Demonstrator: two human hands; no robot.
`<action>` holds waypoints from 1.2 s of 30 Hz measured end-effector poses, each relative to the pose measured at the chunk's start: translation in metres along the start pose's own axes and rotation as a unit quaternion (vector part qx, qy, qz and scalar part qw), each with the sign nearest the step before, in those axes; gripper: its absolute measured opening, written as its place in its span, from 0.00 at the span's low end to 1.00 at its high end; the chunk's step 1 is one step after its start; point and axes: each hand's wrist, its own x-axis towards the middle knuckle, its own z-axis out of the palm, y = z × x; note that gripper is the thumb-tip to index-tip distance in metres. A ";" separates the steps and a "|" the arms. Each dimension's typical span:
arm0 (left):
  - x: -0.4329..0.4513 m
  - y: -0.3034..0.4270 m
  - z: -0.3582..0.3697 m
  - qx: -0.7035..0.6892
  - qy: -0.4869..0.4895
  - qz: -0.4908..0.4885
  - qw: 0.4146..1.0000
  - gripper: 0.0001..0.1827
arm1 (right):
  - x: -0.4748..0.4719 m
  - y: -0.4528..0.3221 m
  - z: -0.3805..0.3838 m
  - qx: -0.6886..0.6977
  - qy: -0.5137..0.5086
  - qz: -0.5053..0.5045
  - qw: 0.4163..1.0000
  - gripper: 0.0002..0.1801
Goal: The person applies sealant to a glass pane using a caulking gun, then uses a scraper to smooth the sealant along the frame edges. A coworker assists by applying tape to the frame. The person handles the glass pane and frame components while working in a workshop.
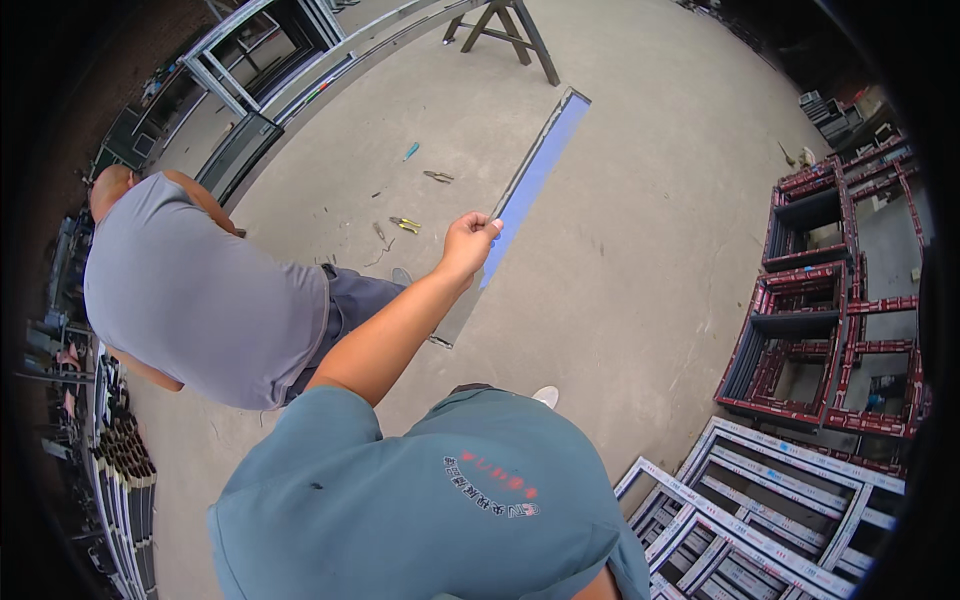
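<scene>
My left hand [471,244] reaches forward and grips a long narrow glass pane [536,176] by its left long edge, near mid-length. A dark strip with pale, rough sealant runs along that edge, and much of the pane's face looks blue. The pane slants from upper right to lower left above the concrete floor [637,225]; its near end looks clear, with the floor showing through. My right hand is out of view; only a bit of that arm shows at the bottom edge. On the floor left of the pane lie pliers [439,177], yellow-handled pliers [406,224] and a teal-handled tool [411,151].
A co-worker [202,292] in a grey shirt bends over close at my left. Ahead stands a trestle leg frame [510,34] under a long profile. Red-wrapped window frames [799,337] and white-wrapped frames [772,495] are stacked at right. Bundled profiles [124,480] lie at lower left.
</scene>
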 end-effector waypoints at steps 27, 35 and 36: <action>0.284 0.013 -0.152 -0.052 0.383 -0.130 0.913 0.09 | 0.439 -0.731 0.231 -0.406 -0.273 -0.164 0.857 0.21; 0.289 0.007 -0.220 -0.015 0.554 -0.168 0.815 0.09 | 0.551 -0.992 0.404 -0.561 -0.302 -0.201 0.744 0.20; 0.286 0.007 -0.222 -0.009 0.578 -0.184 0.795 0.09 | 0.552 -1.036 0.428 -0.572 -0.300 -0.209 0.734 0.20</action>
